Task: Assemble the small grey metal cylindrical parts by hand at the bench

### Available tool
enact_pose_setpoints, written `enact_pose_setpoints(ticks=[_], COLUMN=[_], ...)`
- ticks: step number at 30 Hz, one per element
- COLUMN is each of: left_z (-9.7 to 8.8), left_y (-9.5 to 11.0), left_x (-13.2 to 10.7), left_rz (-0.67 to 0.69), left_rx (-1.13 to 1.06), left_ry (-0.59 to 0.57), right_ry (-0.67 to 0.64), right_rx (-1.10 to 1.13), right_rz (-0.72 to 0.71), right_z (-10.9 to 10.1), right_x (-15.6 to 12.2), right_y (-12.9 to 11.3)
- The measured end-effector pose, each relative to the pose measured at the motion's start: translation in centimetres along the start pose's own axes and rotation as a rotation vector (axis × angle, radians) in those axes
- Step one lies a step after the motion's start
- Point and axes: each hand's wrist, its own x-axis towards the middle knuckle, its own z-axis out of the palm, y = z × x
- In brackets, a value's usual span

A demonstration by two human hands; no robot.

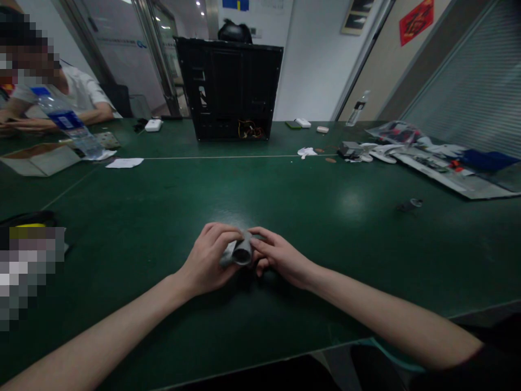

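A grey, tube-shaped fitting (243, 254) is between my two hands above the green table, its round open end facing me. It looks like a branched pipe fitting, but my fingers cover part of it. My left hand (211, 255) is closed around its left side, thumb below and fingers over the top. From the right, my right hand (279, 255) pinches it with thumb and forefinger, while the other fingers curl underneath. A pale patch shows on the fitting beside my left fingers.
On the green table (175, 201) stand a large black panel (236, 87), a tilted water bottle (71, 125) and a white box (40, 160). A small grey cylindrical piece (411, 205) lies to the right, before a cluttered board (456, 176). A person (81, 89) sits at the far left.
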Motion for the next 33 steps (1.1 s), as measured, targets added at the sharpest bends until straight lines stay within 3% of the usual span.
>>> enact_pose_setpoints(ticks=[7,13,22,26,33], left_z=[0.5,1.1,1.5,1.5,1.2], left_y=[0.0,-0.6,-1.1,-1.1,-0.9], left_x=[-0.3,-0.5,-0.7,-0.4,-0.3], left_rz=[-0.057,-0.118,-0.215,-0.244,-0.232], left_rx=[-0.053,-0.12,-0.045,0.002,0.0], left_ry=[-0.073,-0.089,-0.134,-0.109,-0.118], right_ry=[-0.014,0.036,0.015,0.049,0.011], right_rx=[-0.188,-0.521,-1.006,-1.175,-1.217], right_rz=[-0.166,-0.367,-0.618,-0.647,-0.637], right_z=[-0.3,0.1,0.0,-0.1,0.0], right_x=[-0.1,-0.8,-1.4,-1.3,-1.3], right_y=[-0.3,-0.8,-0.5,-0.5,-0.9])
